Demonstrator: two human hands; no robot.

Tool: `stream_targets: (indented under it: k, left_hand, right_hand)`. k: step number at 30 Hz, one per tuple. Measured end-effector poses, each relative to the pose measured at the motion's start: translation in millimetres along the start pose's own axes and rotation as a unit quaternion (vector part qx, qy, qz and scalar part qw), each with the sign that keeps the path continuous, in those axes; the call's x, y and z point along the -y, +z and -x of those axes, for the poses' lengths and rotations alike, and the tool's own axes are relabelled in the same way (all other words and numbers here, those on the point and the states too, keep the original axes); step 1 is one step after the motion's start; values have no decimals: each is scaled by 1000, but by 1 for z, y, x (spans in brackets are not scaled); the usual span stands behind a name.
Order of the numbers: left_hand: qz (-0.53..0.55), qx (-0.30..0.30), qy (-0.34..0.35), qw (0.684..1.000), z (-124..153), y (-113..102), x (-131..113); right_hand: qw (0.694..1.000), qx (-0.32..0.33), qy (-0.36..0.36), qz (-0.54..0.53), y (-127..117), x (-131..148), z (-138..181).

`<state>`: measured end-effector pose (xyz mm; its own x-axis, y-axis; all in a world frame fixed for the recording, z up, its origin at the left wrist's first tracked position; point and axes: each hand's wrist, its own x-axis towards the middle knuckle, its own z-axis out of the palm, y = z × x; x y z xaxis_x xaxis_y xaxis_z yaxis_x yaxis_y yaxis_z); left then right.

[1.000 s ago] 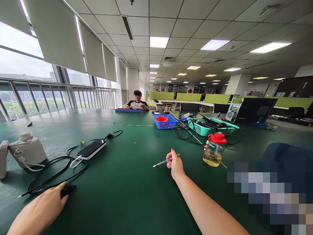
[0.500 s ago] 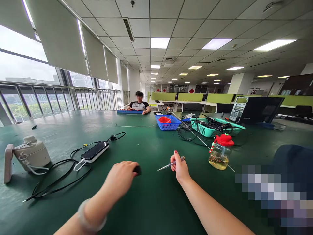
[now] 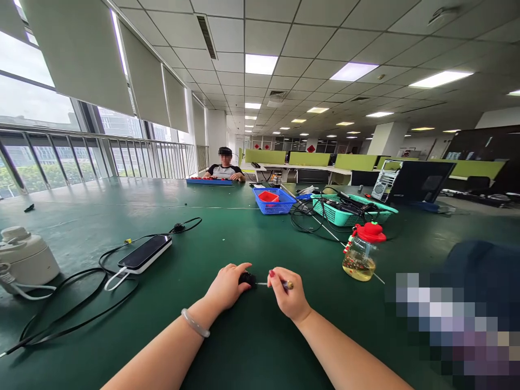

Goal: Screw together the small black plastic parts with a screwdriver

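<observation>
My left hand (image 3: 226,288) rests on the green table (image 3: 227,238) with its fingers closed round a small black object (image 3: 247,279). My right hand (image 3: 288,295) pinches a slim screwdriver (image 3: 280,284) with a clear handle. The screwdriver's metal tip points left and meets the black object. Both hands sit close together at the table's near middle. A pale bangle circles my left wrist.
A power bank (image 3: 144,253) with a white cable and black cords lies left. A white appliance (image 3: 24,260) stands far left. A red-lidded glass jar (image 3: 361,252) is right. Blue basket (image 3: 274,201) and teal basket (image 3: 349,211) sit behind. A person sits at the far end.
My left hand carried the black object from the near left to the middle. My right hand drew the screwdriver back until its tip met the object.
</observation>
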<state>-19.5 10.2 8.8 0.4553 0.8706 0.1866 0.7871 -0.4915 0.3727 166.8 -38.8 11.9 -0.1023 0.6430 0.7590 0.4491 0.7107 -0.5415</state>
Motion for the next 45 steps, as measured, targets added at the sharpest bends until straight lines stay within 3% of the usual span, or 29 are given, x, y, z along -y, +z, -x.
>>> stream_targets:
  k: [7, 14, 19, 25, 33, 45]
  left_hand:
    - [78, 2, -26, 997, -4, 4, 7]
    - [75, 0, -31, 997, -2, 3, 7]
    - [66, -5, -27, 997, -2, 4, 6]
    - [60, 1, -24, 998, -1, 3, 6]
    - [62, 6, -22, 998, -2, 3, 6]
    - [66, 5, -18, 998, -1, 2, 5]
  right_hand:
    - [979, 78, -154, 105, 7, 8, 3]
    - [948, 121, -221, 193, 11, 11, 3]
    - [920, 190, -253, 231, 15, 10, 7]
    - [907, 242, -241, 248, 18, 11, 8]
    - [944, 204, -170, 196, 12, 14, 4]
    - [949, 199, -168, 177, 13, 13, 6]
